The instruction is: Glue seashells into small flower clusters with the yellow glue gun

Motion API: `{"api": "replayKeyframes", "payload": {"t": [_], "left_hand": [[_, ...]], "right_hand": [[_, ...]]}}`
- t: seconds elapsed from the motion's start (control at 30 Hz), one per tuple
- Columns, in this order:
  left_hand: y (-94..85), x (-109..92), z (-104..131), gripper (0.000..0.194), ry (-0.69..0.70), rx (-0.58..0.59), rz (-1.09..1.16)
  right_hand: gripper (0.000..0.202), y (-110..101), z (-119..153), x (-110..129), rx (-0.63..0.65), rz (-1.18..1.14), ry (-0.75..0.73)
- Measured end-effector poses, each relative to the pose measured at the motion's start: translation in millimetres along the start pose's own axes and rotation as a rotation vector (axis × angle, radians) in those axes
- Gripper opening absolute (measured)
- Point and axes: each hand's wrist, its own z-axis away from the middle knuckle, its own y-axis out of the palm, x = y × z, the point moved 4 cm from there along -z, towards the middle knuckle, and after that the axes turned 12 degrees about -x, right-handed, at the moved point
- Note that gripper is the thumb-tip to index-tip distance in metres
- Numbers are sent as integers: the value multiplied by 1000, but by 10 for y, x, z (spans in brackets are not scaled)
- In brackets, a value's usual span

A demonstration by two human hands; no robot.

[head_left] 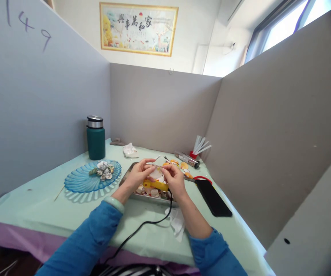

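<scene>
Both hands meet over a metal tray [142, 198] of shells and small pieces. My left hand [140, 173] has its thumb and fingers pinched toward the centre; a thin whitish piece shows near its fingertips. Close beside it, my right hand [173, 177] pinches too, its fingertips almost touching the left ones. What lies between the fingertips is too small to make out. Under the hands, a yellow tool [156, 185] with a black cord rests across the tray. The cord runs down to the table's front edge.
On the left, a blue scalloped plate [79, 178] bears small shells, with a green bottle [96, 140] behind. At right lie a black phone [213, 197], red-handled scissors [202, 178], a clear tube [188, 159], a red holder of white sticks [193, 155] and orange shells. Tissue [177, 222] lies in front.
</scene>
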Motion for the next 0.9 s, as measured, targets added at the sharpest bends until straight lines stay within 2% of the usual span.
{"api": "replayKeyframes", "payload": {"t": [0.2,0.33,0.47,0.6,0.73,0.9], "left_hand": [[-45,4,-22,57,13,-52,-80],[-16,15,-21,56,86,-14,-139],[9,60,-22,55,154,34,-191],[-10,56,-29,52,239,24,-238],[-31,14,-29,52,274,-27,-244],[-22,7,-24,55,251,-38,-209]], "right_hand": [[20,10,8,20,35,44,-21],[20,-15,6,94,-14,141,-167],[16,6,35,161,25,207,-279],[14,18,68,233,36,258,-339],[12,29,94,280,50,281,-360],[11,2,78,215,3,251,-281]]}}
